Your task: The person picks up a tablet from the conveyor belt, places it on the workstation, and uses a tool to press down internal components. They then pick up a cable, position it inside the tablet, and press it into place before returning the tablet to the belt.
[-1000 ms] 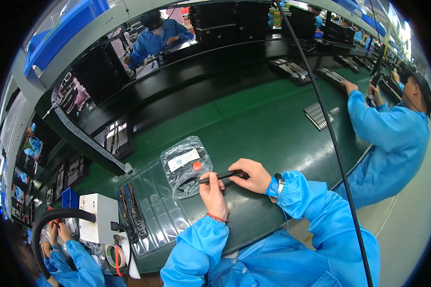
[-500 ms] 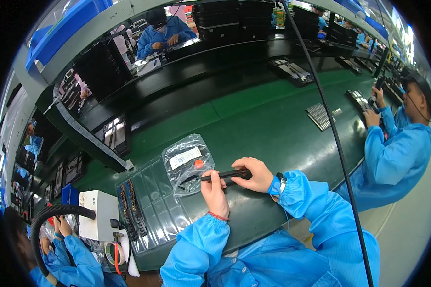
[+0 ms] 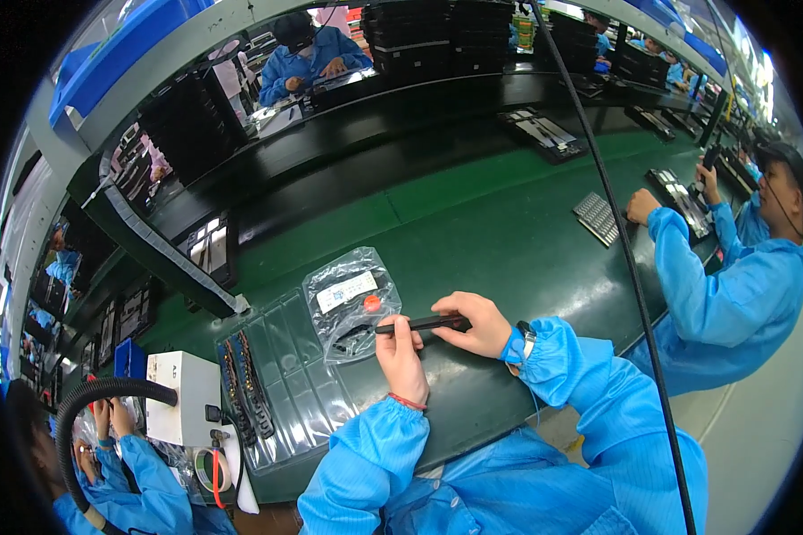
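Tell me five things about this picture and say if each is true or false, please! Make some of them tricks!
1. The left hand and right hand both hold a thin black piece. True.
2. The clear bag has a green dot on it. False: the dot is orange-red.
3. A black hose reaches the white box. True.
4. That box stands right of both hands. False: it stands left.
5. The person's sleeves are pink. False: they're blue.

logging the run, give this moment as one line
left hand: grips slim black part; right hand: grips its other end; beyond left hand: white-labelled clear plastic bag; left of bag: clear sectioned tray
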